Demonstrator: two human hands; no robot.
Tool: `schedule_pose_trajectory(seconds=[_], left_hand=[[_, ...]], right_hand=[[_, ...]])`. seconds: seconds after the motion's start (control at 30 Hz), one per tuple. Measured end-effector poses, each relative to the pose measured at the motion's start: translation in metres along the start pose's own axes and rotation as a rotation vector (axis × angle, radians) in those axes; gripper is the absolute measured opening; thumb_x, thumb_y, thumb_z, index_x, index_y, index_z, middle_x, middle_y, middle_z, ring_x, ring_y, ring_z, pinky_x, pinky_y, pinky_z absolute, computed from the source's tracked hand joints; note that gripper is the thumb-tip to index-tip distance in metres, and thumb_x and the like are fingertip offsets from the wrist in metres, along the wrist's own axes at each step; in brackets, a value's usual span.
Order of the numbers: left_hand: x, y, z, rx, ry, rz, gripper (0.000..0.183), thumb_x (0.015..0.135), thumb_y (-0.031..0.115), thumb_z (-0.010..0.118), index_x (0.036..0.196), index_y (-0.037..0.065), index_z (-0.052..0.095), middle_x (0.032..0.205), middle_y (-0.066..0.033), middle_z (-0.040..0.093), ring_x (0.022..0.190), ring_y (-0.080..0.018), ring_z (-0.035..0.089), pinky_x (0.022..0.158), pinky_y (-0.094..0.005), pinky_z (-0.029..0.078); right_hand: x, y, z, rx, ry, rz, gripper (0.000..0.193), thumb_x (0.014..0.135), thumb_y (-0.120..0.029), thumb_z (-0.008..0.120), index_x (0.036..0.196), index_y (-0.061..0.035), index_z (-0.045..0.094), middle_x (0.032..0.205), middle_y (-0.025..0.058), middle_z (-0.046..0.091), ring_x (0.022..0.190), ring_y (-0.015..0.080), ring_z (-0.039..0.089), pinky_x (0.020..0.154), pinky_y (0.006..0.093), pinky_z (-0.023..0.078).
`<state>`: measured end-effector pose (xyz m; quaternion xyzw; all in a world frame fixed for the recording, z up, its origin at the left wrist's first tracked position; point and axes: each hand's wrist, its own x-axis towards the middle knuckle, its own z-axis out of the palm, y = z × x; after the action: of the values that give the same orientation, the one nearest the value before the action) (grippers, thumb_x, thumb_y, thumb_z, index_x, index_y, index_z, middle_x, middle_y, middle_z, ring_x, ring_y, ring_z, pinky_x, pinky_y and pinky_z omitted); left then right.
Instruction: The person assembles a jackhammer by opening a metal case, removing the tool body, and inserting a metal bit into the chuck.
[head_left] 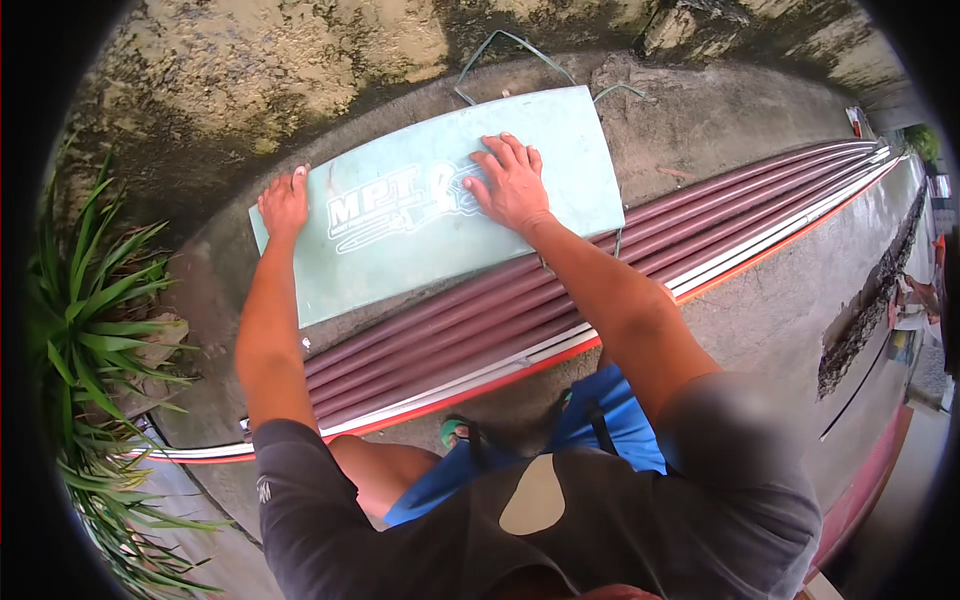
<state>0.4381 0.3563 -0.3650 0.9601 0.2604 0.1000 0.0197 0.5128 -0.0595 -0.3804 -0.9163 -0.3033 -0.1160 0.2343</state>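
A light green, flat rectangular board (540,130) with white printing lies tilted slightly in front of me. My left hand (284,205) is at its far left corner, fingers bent over the edge and thumb along the side. Flat on the printed face, right of the middle, rests my right hand (512,188) with its fingers spread. A thin green strap (492,40) loops out beyond the board's far edge. Under the board's near right side run several long maroon tubes (440,335), side by side.
White and orange-red lengths (545,352) lie along the near side of the tubes. A spiky green plant (95,320) grows at the left. Beyond the board rises a rough, stained wall (270,80). Grey concrete (790,290) with a broken strip extends at the right.
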Motion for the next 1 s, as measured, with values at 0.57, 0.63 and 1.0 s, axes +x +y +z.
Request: schedule_pose_trajectory(seconds=[0.57, 0.63, 1.0], left_hand=[[-0.148, 0.007, -0.185, -0.037, 0.281, 0.178, 0.069, 0.073, 0.058, 0.079, 0.115, 0.005, 0.066, 0.113, -0.0128, 0.063, 0.106, -0.0349, 0.057, 0.095, -0.0482, 0.043], [-0.203, 0.014, -0.22, -0.034, 0.304, 0.206, 0.082, 0.059, 0.061, 0.086, 0.114, 0.005, 0.065, 0.113, -0.0126, 0.06, 0.104, -0.0346, 0.056, 0.092, -0.0484, 0.043], [-0.369, -0.011, -0.189, -0.067, 0.277, 0.239, 0.075, 0.047, 0.068, 0.084, 0.094, 0.013, 0.065, 0.119, -0.0027, 0.061, 0.123, -0.0321, 0.05, 0.097, -0.0481, 0.03]], right_hand=[[-0.109, -0.051, -0.074, 0.39, 0.558, 0.143, 0.037, 0.085, -0.02, 0.075, 0.118, -0.0074, 0.063, 0.129, 0.015, 0.057, 0.122, 0.0357, 0.052, 0.106, 0.0497, 0.038], [-0.159, -0.055, -0.097, 0.688, 0.625, 0.488, 0.027, 0.093, -0.015, 0.066, 0.116, -0.0007, 0.06, 0.12, 0.0134, 0.059, 0.116, 0.0261, 0.056, 0.101, 0.0423, 0.045], [-0.267, 0.026, -0.215, 1.368, 0.634, 1.146, 0.067, 0.103, -0.063, 0.036, 0.136, -0.0058, 0.049, 0.132, 0.0154, 0.058, 0.118, 0.032, 0.059, 0.099, 0.0479, 0.05]])
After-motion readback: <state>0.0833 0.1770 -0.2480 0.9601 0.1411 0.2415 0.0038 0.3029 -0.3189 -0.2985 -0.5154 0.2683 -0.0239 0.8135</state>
